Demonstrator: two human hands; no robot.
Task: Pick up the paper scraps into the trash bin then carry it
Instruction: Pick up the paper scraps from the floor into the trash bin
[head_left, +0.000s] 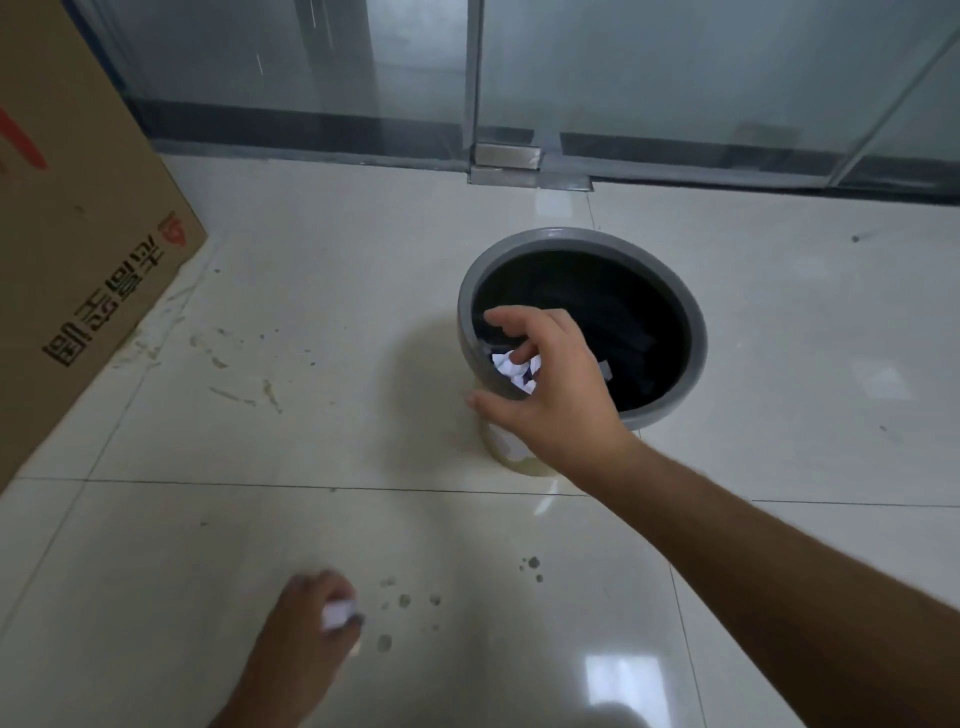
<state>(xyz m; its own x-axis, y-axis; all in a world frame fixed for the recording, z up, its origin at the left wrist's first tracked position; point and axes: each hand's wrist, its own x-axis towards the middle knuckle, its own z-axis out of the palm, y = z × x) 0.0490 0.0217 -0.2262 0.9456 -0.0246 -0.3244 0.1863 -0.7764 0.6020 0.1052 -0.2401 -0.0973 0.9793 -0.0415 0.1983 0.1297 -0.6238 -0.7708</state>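
Standing upright, trash bin (582, 235), mouth upward.

Glossy pale floor tiles (311, 291) with stains, frosted glass partition (675, 67), cardboard box (78, 234) at left

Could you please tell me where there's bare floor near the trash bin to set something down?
Bare tile runs right of the trash bin to the glass door, and left of it toward the cardboard box. Crowded: the bin's near-left rim, under the right hand and crumpled paper; the left hand pinches a paper scrap lower down.
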